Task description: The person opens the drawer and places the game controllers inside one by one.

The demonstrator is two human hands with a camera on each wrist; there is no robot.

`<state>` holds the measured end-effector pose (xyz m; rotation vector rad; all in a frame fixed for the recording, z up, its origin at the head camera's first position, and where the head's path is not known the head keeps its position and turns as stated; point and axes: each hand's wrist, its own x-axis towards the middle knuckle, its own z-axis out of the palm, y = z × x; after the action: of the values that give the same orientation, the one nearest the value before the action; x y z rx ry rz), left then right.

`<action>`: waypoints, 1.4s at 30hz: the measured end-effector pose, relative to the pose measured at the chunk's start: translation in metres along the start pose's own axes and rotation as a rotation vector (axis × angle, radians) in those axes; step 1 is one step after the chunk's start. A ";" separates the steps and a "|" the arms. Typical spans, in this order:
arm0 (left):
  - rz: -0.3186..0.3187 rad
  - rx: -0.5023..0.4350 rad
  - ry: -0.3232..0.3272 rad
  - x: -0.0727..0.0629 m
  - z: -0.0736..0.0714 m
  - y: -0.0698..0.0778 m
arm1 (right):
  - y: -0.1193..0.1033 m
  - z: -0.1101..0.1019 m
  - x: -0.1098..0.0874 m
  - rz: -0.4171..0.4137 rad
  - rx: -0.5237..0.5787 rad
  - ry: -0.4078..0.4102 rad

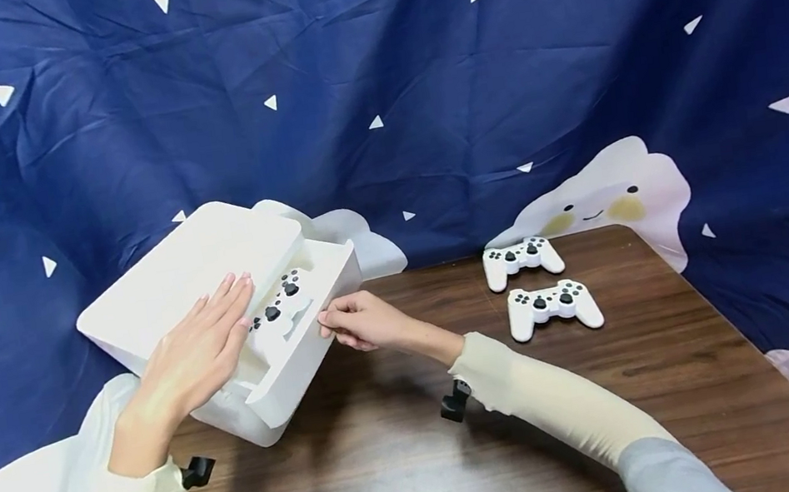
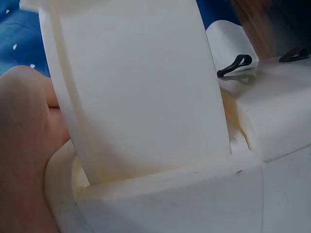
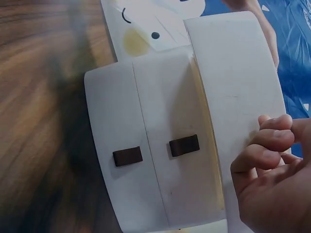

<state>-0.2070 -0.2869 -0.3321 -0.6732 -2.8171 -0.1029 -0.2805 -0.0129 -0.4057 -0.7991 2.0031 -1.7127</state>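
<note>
A white drawer unit (image 1: 193, 266) stands tilted at an angle on the left of the table, its top drawer (image 1: 309, 367) pulled out. Inside that drawer lies a white game controller (image 1: 284, 302) with black sticks and buttons. My left hand (image 1: 197, 349) rests flat on the unit's top, fingers straight, close to the opening. With curled fingers and thumb, my right hand (image 1: 355, 321) grips the drawer at its front; the gripped spot is hidden behind the fingers. The right wrist view shows the right hand (image 3: 272, 170) against the drawer's front panel (image 3: 233, 87).
Two more white controllers, one farther back (image 1: 523, 259) and one nearer (image 1: 553, 307), lie at the right of the brown wooden table (image 1: 410, 462). Two lower drawers carry dark pull tabs (image 3: 127, 156). A blue cloth (image 1: 418, 91) with clouds hangs behind.
</note>
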 end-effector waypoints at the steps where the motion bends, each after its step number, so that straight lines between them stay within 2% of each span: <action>1: -0.004 -0.004 -0.005 0.000 0.000 0.000 | -0.001 0.002 0.004 0.003 -0.004 0.001; 13: -0.023 -0.016 0.000 0.000 0.000 0.001 | -0.013 0.020 0.046 0.032 -0.161 0.031; 22: -0.020 -0.007 -0.027 -0.001 0.002 0.001 | -0.015 0.030 0.067 0.032 -0.225 0.014; 34: -0.022 0.005 -0.039 0.000 0.005 0.001 | -0.008 0.034 0.074 0.082 -0.243 0.035; 42: -0.023 0.007 -0.030 -0.002 0.003 0.001 | 0.003 0.031 0.069 0.087 -0.223 -0.013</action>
<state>-0.2057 -0.2861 -0.3358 -0.6460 -2.8531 -0.0871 -0.3150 -0.0804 -0.4094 -0.7784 2.2132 -1.4507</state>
